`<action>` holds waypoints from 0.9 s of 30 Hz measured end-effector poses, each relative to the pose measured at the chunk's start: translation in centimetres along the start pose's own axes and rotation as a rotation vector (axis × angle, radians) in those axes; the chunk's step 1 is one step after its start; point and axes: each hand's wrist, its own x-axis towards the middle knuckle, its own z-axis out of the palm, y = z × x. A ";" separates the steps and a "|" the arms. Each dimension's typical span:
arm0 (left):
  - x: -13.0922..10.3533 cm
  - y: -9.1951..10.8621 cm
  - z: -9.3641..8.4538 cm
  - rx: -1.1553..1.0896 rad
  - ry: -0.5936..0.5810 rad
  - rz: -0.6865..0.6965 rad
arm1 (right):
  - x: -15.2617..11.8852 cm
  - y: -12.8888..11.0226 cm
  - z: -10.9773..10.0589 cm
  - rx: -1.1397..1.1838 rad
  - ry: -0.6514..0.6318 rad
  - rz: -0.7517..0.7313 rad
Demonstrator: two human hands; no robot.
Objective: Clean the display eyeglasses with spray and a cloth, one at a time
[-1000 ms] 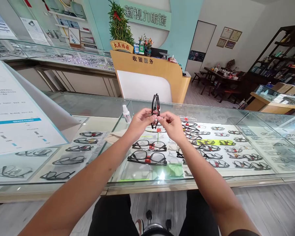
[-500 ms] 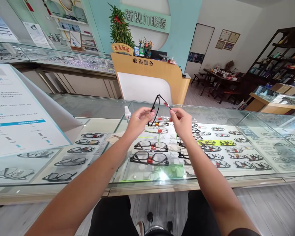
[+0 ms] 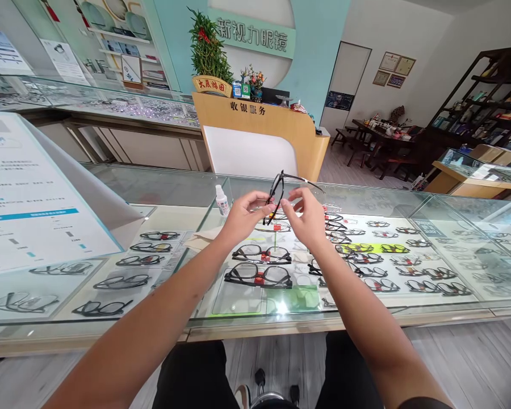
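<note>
Over the glass counter (image 3: 306,324), clock centred on the black-framed glasses (image 3: 277,187): frame is up in the air, front turned almost edge-on, one temple (image 3: 304,180) swung out to 3 o'clock past the right hand (image 3: 305,218). Left hand (image 3: 244,215) pinches the front between thumb and fingers from 8 o'clock; right hand has fingertips at the rim from 4 o'clock, but can't tell if it grips or only steadies. Main risk, probably a drop: if the left pinch slips while the right only steadies, lenses likely hit the counter and scratch. Second: hinge strain, if the right hand shoves the temple against a rigid left hold. Third: prints, fingers being so close to the lenses. Minor: white bottle (image 3: 222,203) stands at 9 o'clock near the left hand; a sideways knock could tip it, maybe toward the cloth (image 3: 202,239) at 8.
</note>
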 end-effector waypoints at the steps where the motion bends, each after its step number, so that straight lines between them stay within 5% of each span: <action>1: -0.1 0.2 0.2 0.000 -0.017 -0.005 | -0.1 0.0 0.2 0.010 -0.030 0.019; 12: -0.3 -0.1 0.5 0.068 0.045 0.019 | 0.2 0.2 0.7 0.014 0.015 0.135; 20: 0.1 -0.8 0.1 0.000 0.105 0.033 | 0.3 1.3 0.7 -0.218 0.011 0.085; 27: 0.6 0.4 -0.8 -0.239 0.275 -0.027 | 0.6 1.4 0.5 -0.352 -0.127 0.177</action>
